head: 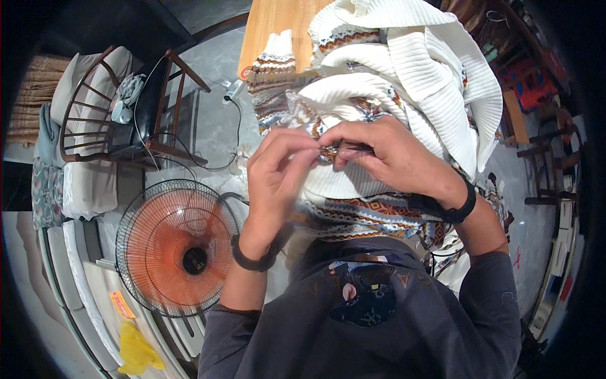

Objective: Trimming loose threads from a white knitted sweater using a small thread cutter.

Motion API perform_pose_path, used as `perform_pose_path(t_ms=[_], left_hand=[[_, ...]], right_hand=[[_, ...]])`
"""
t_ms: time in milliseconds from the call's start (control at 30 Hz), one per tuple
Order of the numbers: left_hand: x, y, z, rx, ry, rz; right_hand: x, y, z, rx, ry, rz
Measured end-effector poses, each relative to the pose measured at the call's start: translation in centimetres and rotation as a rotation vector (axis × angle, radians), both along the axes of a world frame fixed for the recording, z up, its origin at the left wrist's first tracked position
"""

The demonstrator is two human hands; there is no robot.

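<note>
A pile of white ribbed knitwear [426, 61] with brown, orange and blue patterned bands lies before me, spread from a wooden table down to my lap. My left hand [279, 170] pinches a small piece of the patterned knit [328, 154] between thumb and fingers. Close against it, my right hand [393, 156] is curled around a slim dark tool [358, 147], mostly hidden by the fingers, so its exact kind is unclear. The fingertips of both hands nearly meet over the knit. A patterned sleeve with a white cuff [273, 71] lies left of the pile.
An orange-bladed floor fan [175, 246] stands close by my left arm. Beyond it is a wooden chair [87, 132] holding a cup [121, 113] and a cable bundle. A power strip [233, 91] and cords lie on the tiled floor. A yellow plastic bag [137, 350] is at lower left.
</note>
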State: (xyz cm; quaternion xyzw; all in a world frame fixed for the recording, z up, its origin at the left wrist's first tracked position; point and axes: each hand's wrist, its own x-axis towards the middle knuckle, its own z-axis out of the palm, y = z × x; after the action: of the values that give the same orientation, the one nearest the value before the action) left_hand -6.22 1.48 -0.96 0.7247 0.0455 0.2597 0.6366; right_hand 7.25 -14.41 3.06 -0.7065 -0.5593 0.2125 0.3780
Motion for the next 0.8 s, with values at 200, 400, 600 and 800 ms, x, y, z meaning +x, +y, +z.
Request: perform_pose_path(t_ms=[200, 400, 600, 800], left_hand=[[-0.6, -0.5, 0.2, -0.101, 0.123, -0.012], [-0.3, 0.1, -1.1, -0.203, 0.155, -0.111], [0.4, -1.4, -3.6, -0.51, 0.011, -0.153], [0.3, -3.4, -3.2, -0.433, -0.082, 0.108]], right_hand=[[-2.1, -0.3, -0.6, 0.048, -0.289, -0.182], [-1.6, -0.6, 0.7, -0.017, -0.446, -0.031], [-0.8, -0.2, -1.6, 0.211, 0.08, 0.007], [-2.7, 0.5, -1.7, 0.274, 0.051, -0.149]])
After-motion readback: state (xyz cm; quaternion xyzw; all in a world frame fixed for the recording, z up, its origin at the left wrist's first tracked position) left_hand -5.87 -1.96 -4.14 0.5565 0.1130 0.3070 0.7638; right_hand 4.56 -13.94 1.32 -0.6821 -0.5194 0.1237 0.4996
